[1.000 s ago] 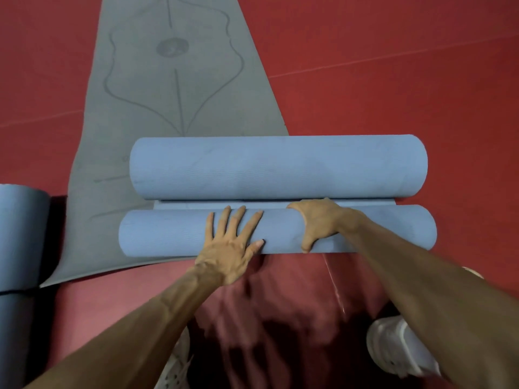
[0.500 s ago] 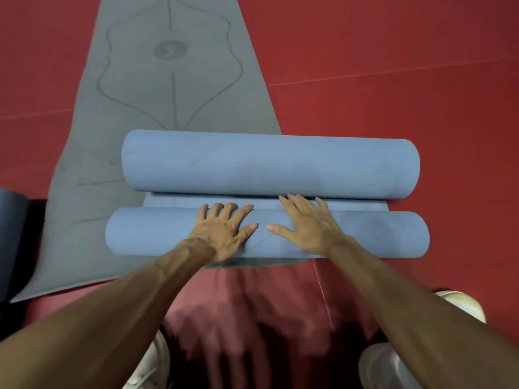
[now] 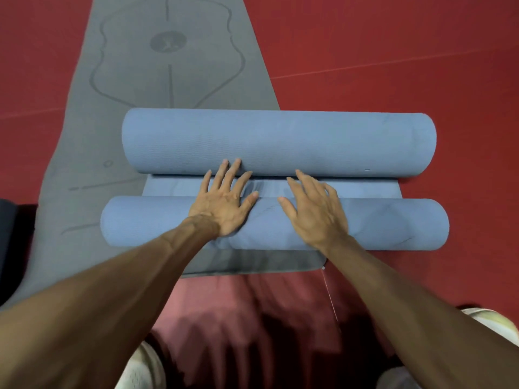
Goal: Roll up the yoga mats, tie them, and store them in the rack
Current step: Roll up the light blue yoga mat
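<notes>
A light blue yoga mat lies across the floor with both ends rolled: a thin near roll (image 3: 393, 224) and a thicker far roll (image 3: 280, 141), joined by a narrow flat strip (image 3: 351, 188). My left hand (image 3: 224, 203) rests flat on the near roll, fingers spread, the fingertips touching the far roll. My right hand (image 3: 314, 209) lies palm down on the near roll beside it, fingers apart and reaching over the strip. Neither hand grips anything.
A grey yoga mat (image 3: 157, 66) with a printed outline lies unrolled under the blue rolls and stretches away on the red floor (image 3: 393, 51). A dark rolled mat (image 3: 11, 234) shows at the left edge. My white shoes (image 3: 491, 324) are below.
Both hands have flattened and slid forward over the near roll, which has rolled closer to the far roll. The flat strip between the rolls is narrower than a second ago.
</notes>
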The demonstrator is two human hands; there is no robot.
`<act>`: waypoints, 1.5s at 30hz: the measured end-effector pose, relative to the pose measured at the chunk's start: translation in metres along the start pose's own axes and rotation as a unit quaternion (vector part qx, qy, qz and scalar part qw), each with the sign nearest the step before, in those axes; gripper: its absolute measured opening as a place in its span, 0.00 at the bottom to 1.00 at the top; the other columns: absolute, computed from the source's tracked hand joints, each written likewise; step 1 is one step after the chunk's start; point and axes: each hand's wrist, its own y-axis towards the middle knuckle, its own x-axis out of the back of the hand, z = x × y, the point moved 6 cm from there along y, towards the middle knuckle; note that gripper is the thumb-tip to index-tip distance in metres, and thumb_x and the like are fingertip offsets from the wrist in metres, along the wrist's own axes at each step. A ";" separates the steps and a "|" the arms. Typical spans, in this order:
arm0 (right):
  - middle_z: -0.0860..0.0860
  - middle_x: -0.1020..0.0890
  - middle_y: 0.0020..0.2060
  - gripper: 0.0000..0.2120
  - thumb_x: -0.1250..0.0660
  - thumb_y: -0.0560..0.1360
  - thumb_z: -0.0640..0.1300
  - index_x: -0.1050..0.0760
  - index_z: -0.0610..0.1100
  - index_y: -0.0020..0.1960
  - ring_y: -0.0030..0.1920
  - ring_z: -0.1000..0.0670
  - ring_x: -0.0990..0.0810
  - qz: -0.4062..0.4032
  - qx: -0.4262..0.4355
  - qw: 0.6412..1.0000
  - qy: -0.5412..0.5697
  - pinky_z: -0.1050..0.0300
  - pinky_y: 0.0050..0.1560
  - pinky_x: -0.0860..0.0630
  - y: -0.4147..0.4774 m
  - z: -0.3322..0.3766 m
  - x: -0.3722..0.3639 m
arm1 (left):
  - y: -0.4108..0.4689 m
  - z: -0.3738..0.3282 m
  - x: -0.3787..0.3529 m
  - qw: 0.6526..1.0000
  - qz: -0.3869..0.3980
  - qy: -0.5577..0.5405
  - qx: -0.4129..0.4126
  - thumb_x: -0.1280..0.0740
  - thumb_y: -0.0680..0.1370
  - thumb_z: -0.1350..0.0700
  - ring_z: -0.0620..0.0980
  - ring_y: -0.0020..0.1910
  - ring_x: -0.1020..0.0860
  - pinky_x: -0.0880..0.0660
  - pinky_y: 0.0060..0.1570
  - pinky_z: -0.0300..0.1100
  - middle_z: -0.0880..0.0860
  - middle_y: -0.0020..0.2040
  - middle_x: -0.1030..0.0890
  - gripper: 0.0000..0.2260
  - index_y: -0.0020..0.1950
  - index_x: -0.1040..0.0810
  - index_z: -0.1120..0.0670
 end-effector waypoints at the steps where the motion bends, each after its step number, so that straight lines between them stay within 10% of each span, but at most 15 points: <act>1: 0.43 0.23 0.62 0.26 0.48 0.77 0.58 0.24 0.43 0.63 0.61 0.42 0.24 -0.042 0.008 0.999 0.000 0.45 0.59 0.29 0.001 0.000 0.002 | 0.005 0.002 0.001 1.000 -0.003 -0.003 -0.001 0.59 0.80 0.37 0.46 0.76 0.66 0.63 0.75 0.52 0.46 0.78 0.64 0.28 0.78 0.54 0.44; 7: 0.46 0.22 0.41 0.18 0.43 0.77 0.53 0.20 0.43 0.52 0.42 0.43 0.23 -0.125 0.081 0.988 -0.031 0.47 0.42 0.29 0.007 0.009 0.012 | 0.024 0.007 0.006 1.000 -0.018 -0.014 -0.012 0.58 0.81 0.40 0.46 0.75 0.68 0.63 0.75 0.51 0.46 0.77 0.66 0.26 0.79 0.54 0.45; 16: 0.44 0.35 0.73 0.59 0.32 0.58 0.75 0.47 0.44 0.78 0.70 0.43 0.35 0.172 0.149 0.965 -0.131 0.44 0.72 0.42 -0.003 0.011 -0.010 | 0.034 0.008 0.020 0.995 -0.085 -0.047 -0.030 0.51 0.83 0.47 0.46 0.76 0.64 0.60 0.75 0.49 0.47 0.79 0.61 0.23 0.78 0.50 0.46; 24: 0.50 0.25 0.59 0.49 0.24 0.56 0.59 0.38 0.46 0.72 0.57 0.45 0.25 0.172 0.130 0.973 -0.078 0.49 0.58 0.34 0.012 0.016 -0.003 | 0.008 0.005 0.016 0.994 -0.084 -0.064 -0.030 0.52 0.83 0.48 0.45 0.77 0.53 0.56 0.76 0.48 0.47 0.79 0.52 0.23 0.78 0.47 0.48; 30: 0.49 0.25 0.63 0.50 0.23 0.56 0.58 0.38 0.48 0.73 0.62 0.46 0.25 0.237 0.098 0.966 -0.023 0.51 0.59 0.31 -0.001 0.017 0.006 | -0.044 -0.009 0.004 0.999 -0.009 0.042 -0.004 0.70 0.74 0.40 0.48 0.76 0.46 0.53 0.72 0.63 0.49 0.78 0.45 0.34 0.79 0.53 0.49; 37: 0.54 0.22 0.60 0.47 0.20 0.55 0.59 0.33 0.52 0.70 0.59 0.51 0.24 0.372 0.075 0.924 0.036 0.61 0.52 0.32 -0.040 0.016 0.018 | -0.099 -0.032 -0.006 0.999 0.027 0.032 -0.027 0.75 0.70 0.36 0.49 0.74 0.43 0.53 0.73 0.55 0.49 0.74 0.39 0.41 0.78 0.48 0.50; 45: 0.53 0.36 0.70 0.60 0.27 0.55 0.73 0.49 0.51 0.78 0.69 0.50 0.37 0.320 0.074 0.944 0.030 0.53 0.71 0.42 -0.074 0.015 0.007 | -0.118 -0.033 -0.026 0.998 0.029 0.031 -0.039 0.83 0.67 0.35 0.50 0.78 0.52 0.57 0.73 0.55 0.48 0.78 0.44 0.47 0.79 0.51 0.51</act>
